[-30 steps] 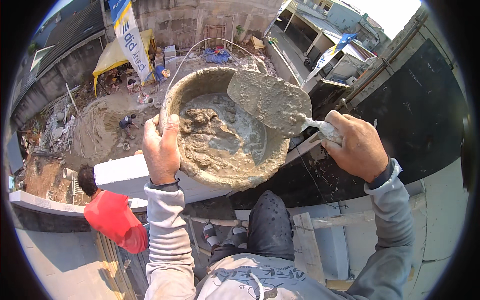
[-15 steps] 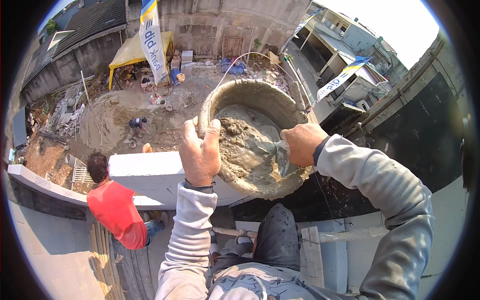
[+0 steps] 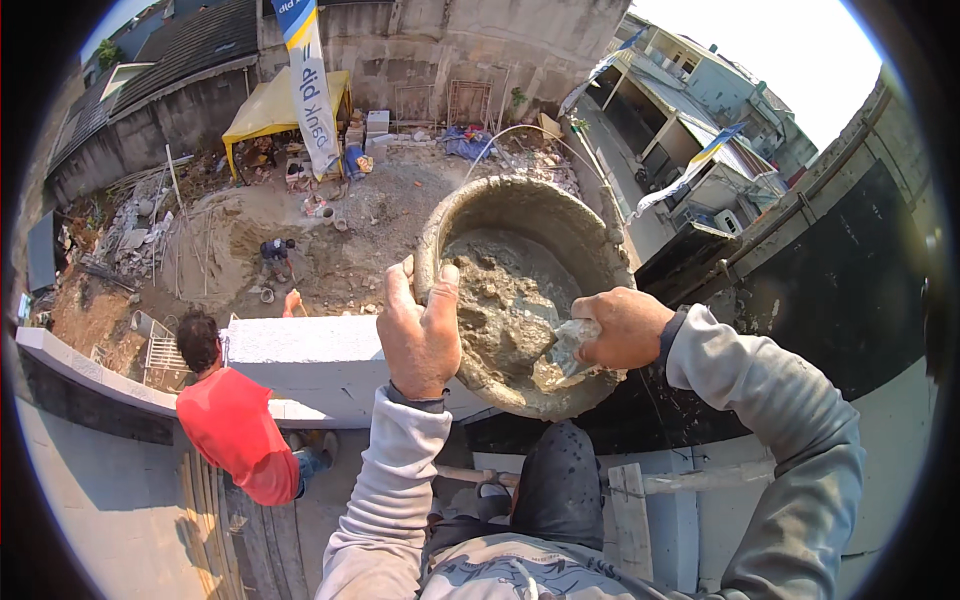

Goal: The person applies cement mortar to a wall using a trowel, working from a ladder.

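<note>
A mortar-crusted bucket (image 3: 440, 235) is tipped toward me, its thin handle arcing over the far side. Wet grey mortar (image 3: 497, 310) lies inside. My left hand (image 3: 420, 335) is closed on the bucket's left rim, thumb on top. At the near right part of the opening, my right hand (image 3: 625, 328) grips a pale, mortar-smeared scoop-like tool (image 3: 572, 345). The tool's lower end is in the mortar, so its full shape is hidden.
White block wall (image 3: 300, 345) runs left of the bucket. A person in a red shirt (image 3: 235, 425) stands beside it. Wooden rails (image 3: 710, 478) cross near my legs. Far below, another person (image 3: 277, 255) bends by a sand heap; a yellow canopy (image 3: 270, 110) stands behind.
The bucket and both hands have shifted slightly right and lower in view. My right hand has turned, and the tool now points leftward into the mortar. The red-shirted person's raised hand shows more.
</note>
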A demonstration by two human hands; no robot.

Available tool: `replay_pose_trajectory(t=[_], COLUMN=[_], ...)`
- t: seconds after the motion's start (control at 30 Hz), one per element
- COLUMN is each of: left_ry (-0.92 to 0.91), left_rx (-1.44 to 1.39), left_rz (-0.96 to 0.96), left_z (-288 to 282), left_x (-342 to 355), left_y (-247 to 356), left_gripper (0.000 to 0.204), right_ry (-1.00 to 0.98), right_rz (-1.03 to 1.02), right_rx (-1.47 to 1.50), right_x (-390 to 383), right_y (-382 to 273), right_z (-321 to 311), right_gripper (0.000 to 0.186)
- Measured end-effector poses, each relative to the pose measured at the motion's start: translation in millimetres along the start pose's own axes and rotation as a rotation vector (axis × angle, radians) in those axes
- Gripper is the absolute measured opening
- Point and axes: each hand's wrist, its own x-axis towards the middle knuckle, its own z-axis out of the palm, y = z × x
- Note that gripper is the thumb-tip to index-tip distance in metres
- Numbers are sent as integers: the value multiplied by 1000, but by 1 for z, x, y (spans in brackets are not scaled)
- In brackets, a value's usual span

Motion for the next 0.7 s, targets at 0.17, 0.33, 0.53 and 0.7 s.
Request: replay_pose_trajectory(t=[0.17, 0.33, 0.53, 0.7], left_ry=[-46, -25, -16, -28], left_rx=[-32, -71, -36, -78], left_rz=[-89, -16, -31, -54], left_z=[3, -2, -5, -1], left_x=[2, 0, 1, -2], left_y=[11, 4, 9, 5], left_gripper=[38, 38, 39, 41], right_ry=[64, 111, 185, 265], right_rz=[32, 17, 22, 3], right_rx=[-1, 105, 214, 305], right_x=[18, 4, -5, -17], right_y=[1, 7, 12, 18], right_z=[11, 18, 19, 27], right_gripper=[41, 45, 48, 46])
